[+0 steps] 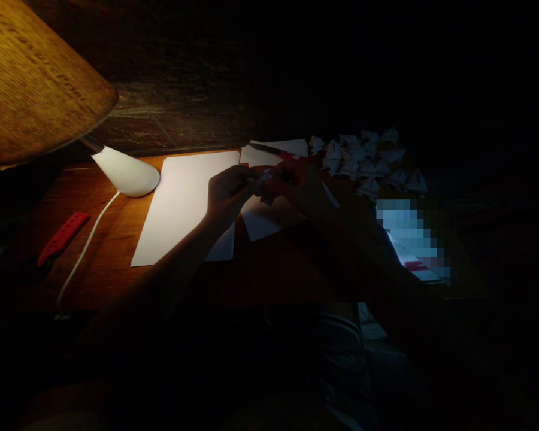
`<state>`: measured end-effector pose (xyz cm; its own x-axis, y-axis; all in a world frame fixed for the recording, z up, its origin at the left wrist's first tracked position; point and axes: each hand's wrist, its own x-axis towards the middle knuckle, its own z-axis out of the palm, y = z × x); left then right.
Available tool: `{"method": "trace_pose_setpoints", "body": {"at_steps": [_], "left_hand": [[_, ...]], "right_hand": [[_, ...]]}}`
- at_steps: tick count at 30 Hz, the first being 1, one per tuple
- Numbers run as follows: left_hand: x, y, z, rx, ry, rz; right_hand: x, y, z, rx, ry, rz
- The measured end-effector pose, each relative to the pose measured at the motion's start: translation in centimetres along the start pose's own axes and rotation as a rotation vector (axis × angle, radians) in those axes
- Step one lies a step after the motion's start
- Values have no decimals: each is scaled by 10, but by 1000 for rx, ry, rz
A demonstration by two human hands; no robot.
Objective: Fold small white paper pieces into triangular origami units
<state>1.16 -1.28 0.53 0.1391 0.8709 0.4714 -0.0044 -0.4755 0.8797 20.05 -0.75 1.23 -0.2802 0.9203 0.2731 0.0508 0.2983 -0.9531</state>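
A small piece of folded white paper is held up between my two hands over the desk. My left hand pinches its left side with thumb and fingers. From the right, my right hand grips the same piece, its fingers curled and partly lost in shadow. Below the hands lies a loose white sheet. To the left of it a stack of white paper catches the lamplight. Many folded paper pieces are heaped at the back right.
A lamp with a white base and a brown shade stands at the left. Near its cord lies a red power strip. A knife-like blade rests on paper behind my hands. A lit screen glows at right.
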Motion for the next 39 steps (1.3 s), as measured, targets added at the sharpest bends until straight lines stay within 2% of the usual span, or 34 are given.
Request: {"method": "trace_pose_setpoints", "body": {"at_steps": [5, 9, 13, 16, 26, 32, 36, 39], "left_hand": [[-3, 4, 2, 58, -15, -10], [-1, 2, -1, 98, 47, 24], [1, -1, -6, 134, 62, 54], [1, -3, -6, 119, 40, 46], [-1, -4, -6, 127, -44, 24], [0, 1, -3, 163, -64, 49], [0, 4, -2, 121, -81, 8], [0, 1, -3, 131, -71, -8]], "right_hand": [[2, 4, 0, -26, 68, 0], [3, 0, -5, -181, 98, -112], [2, -7, -9, -343, 50, -233], [1, -9, -11, -425, 4, -268], [1, -13, -21, -560, -161, -256], [1, -15, -27, -537, -227, -203], [1, -17, -29, -503, -226, -187], [0, -21, -30, -467, -272, -174]]}}
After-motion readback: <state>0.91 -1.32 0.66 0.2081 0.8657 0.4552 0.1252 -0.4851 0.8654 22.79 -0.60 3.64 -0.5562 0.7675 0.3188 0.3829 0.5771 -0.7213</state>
